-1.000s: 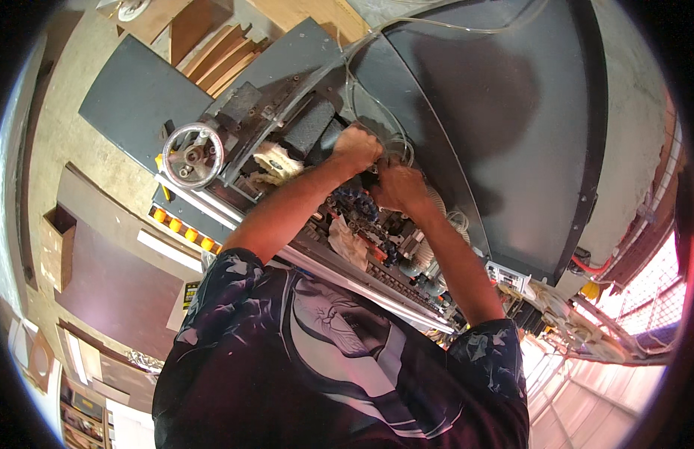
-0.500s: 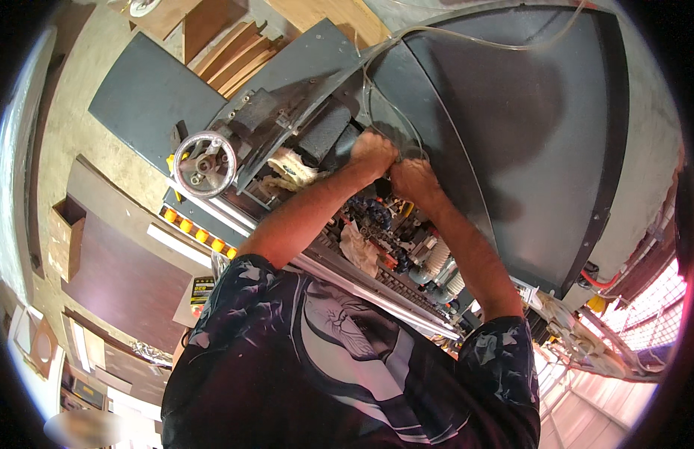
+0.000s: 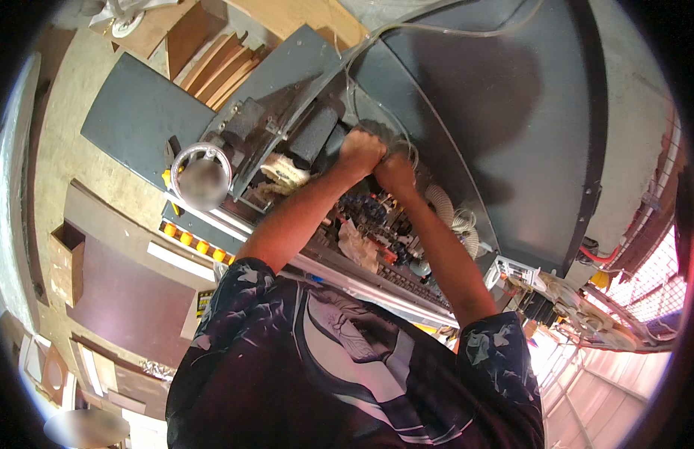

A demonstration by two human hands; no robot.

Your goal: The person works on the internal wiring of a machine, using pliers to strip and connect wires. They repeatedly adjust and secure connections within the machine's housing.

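Observation:
Both my arms reach forward over the open interior of a machine. My left hand (image 3: 362,150) is closed in a fist beside a dark motor-like block (image 3: 315,133). Right against it, my right hand (image 3: 396,176) is closed too, with its fingers turned away from view. What either hand grips is hidden behind the knuckles. A clear hose (image 3: 395,120) loops down just beyond them. Below my wrists lie crowded machine parts (image 3: 373,213) with blue and orange bits. A pale rag (image 3: 285,172) rests left of my left forearm, and another crumpled pale cloth (image 3: 359,245) lies between my arms.
A metal handwheel (image 3: 201,176) stands at the left, near a row of orange knobs (image 3: 202,246). A large dark panel (image 3: 511,127) rises at the right. Ribbed pale hoses (image 3: 464,224) run beside my right forearm. Curved wooden pieces (image 3: 223,71) are stacked at the far left.
The whole view has shifted a little, so the machine sits slightly further left. My hands stay close together and closed; more of the ribbed hoses shows beside my right arm.

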